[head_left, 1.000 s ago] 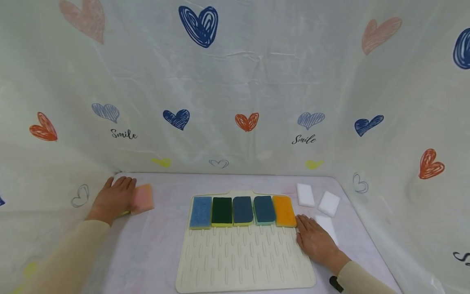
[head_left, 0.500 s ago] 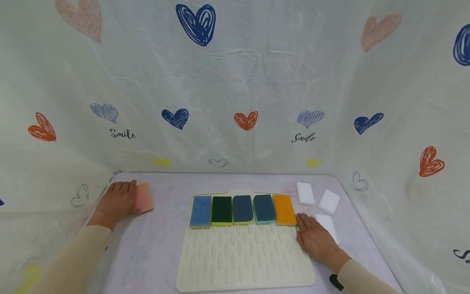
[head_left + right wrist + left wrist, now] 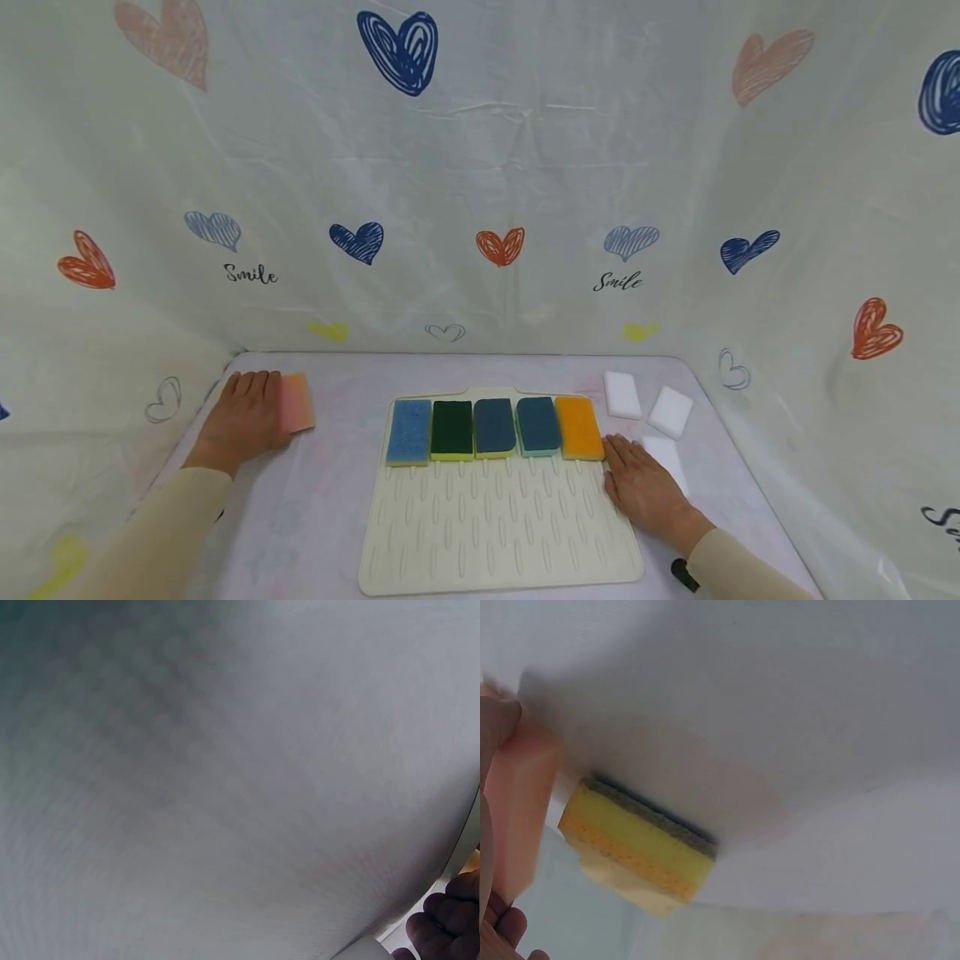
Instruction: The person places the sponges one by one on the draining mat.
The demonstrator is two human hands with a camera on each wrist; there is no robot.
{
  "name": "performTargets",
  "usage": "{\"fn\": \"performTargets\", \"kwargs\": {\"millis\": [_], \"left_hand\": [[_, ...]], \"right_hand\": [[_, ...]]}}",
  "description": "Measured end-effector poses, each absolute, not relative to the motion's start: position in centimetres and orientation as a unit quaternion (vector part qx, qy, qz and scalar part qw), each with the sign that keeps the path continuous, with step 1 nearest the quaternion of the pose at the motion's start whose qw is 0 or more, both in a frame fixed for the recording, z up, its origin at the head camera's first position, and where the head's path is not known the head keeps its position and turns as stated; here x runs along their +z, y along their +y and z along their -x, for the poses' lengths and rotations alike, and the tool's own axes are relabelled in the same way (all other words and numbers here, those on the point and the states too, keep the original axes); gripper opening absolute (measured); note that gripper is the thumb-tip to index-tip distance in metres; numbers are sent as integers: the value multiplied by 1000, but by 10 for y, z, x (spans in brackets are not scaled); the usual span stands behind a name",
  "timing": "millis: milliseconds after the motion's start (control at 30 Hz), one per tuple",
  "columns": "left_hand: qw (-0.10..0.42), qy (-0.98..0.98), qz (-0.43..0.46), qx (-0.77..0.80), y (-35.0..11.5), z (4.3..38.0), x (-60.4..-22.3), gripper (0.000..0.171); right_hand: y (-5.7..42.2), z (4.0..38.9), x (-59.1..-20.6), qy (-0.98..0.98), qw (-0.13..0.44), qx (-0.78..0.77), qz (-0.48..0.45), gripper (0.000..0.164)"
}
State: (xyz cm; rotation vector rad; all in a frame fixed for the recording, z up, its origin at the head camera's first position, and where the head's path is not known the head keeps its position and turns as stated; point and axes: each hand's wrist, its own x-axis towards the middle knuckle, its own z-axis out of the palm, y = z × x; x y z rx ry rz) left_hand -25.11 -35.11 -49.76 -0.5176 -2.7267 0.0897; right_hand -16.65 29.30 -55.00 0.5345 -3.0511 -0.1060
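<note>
At the far left of the table, my left hand (image 3: 246, 417) holds a pink sponge (image 3: 297, 403). In the left wrist view, thumb and fingers grip that block-shaped pink sponge (image 3: 523, 814) from opposite sides. Beside it lies a yellow sponge (image 3: 649, 836) with a dark grey scouring layer; the head view hides it behind the hand. My right hand (image 3: 647, 492) rests palm down at the right edge of a cream ridged mat (image 3: 502, 525), fingertips close to an orange sponge (image 3: 579, 428). Contact there is too small to tell.
Along the mat's back edge stand a light blue sponge (image 3: 408, 432), a dark green sponge (image 3: 452, 429) and two blue-grey sponges, one the sponge (image 3: 495, 427) in the middle. White sponge blocks (image 3: 671, 412) lie right of the mat. A curtain with hearts (image 3: 450, 167) encloses the table.
My left hand has shifted slightly right and nearer, together with the pink sponge. A yellow edge seen under the hand at first is now hidden. The right hand has stayed put.
</note>
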Motion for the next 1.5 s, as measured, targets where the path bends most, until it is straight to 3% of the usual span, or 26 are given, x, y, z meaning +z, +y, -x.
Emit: {"fn": "performTargets", "kwargs": {"millis": [200,467,733,1267,1500], "left_hand": [[243,-946,212,33,-350,254,-495,93],[234,-950,204,41,-348,254,-493,96],[260,-938,225,35,-340,251,-483,93],[179,-955,237,3,-300,224,-459,93],[200,-946,255,2,-283,208,-458,93]], "right_hand": [[293,166,-549,-985,21,-36,-170,59],[292,166,-549,-984,18,-39,-171,59],[292,166,-550,-982,26,-48,-180,60],[294,168,-552,-982,21,-51,-179,60],[293,166,-549,-982,21,-47,-181,59]]}}
